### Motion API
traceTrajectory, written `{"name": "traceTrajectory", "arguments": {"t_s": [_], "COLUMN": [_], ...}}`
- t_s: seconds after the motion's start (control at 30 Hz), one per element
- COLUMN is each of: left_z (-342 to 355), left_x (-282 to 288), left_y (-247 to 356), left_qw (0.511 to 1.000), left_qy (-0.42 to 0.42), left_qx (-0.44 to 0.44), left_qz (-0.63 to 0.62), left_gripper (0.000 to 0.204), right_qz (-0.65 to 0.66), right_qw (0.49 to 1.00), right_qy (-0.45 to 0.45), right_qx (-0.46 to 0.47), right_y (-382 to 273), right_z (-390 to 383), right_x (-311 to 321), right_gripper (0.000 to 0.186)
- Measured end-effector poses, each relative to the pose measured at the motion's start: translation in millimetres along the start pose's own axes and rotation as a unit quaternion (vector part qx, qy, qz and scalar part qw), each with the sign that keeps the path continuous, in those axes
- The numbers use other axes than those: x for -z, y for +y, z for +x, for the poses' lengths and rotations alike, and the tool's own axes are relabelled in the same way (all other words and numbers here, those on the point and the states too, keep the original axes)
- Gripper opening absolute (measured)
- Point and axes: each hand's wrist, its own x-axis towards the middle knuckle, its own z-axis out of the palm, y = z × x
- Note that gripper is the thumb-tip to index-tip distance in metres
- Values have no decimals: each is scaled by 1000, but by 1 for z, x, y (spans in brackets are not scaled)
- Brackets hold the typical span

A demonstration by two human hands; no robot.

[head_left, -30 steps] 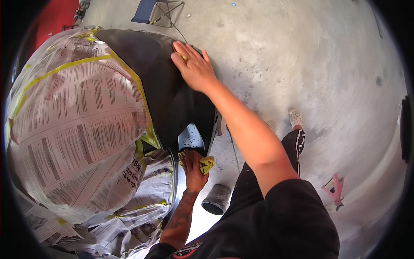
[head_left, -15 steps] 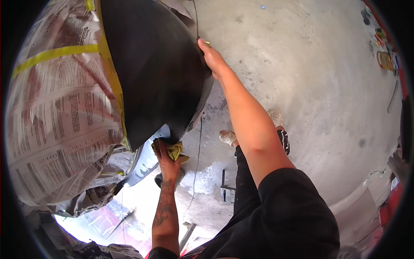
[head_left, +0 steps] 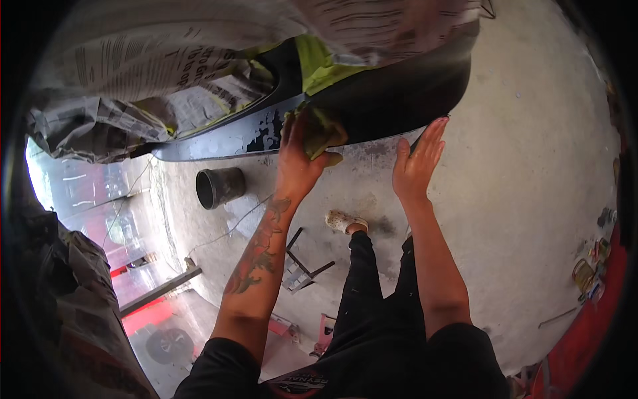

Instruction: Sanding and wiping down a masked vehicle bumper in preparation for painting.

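Note:
A glossy black vehicle body panel [head_left: 405, 90] curves across the upper middle, its left stretch wet and streaked. Against its lower part, my left hand [head_left: 297, 153] grips a crumpled yellow-green cloth [head_left: 324, 135]. My right hand [head_left: 419, 161] is at the panel's lower right edge, flat with its fingers stretched out and nothing seen in it. Whether its fingertips touch the panel I cannot tell. Newspaper masking [head_left: 159, 63] covers the area above the panel, with yellow-green tape [head_left: 322, 70] along the border.
A dark bucket [head_left: 220, 187] lies on the concrete floor [head_left: 518, 199] below the panel. Closer to my legs is a small metal frame [head_left: 302, 267]. Cans [head_left: 585, 274] stand along the right wall. A wooden beam [head_left: 159, 291] and a wheel [head_left: 169, 344] are at lower left.
My view has turned, and the panel now runs crosswise above my hands. My right hand has come down from the panel's far edge, its fingers now straight. The cloth stays in my left hand.

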Motion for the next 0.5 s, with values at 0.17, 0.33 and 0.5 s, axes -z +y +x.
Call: {"name": "traceTrajectory", "arguments": {"t_s": [0.17,0.33,0.5], "left_z": [-21,-43,-48], "left_x": [-25,10,46], "left_y": [-40,-119,-185], "left_qw": [993,982,978], "left_qy": [84,147,175], "left_qx": [-63,-13,40], "left_qz": [63,114,109], "left_gripper": [74,69,75], "right_qz": [-269,-399,-339], "right_qw": [896,719,694], "right_qy": [-208,-254,-320], "right_qx": [284,510,549], "right_y": [-29,-66,-108], "right_z": [-3,10,18], "right_x": [14,-12,-67], "right_gripper": [67,65,72]}}
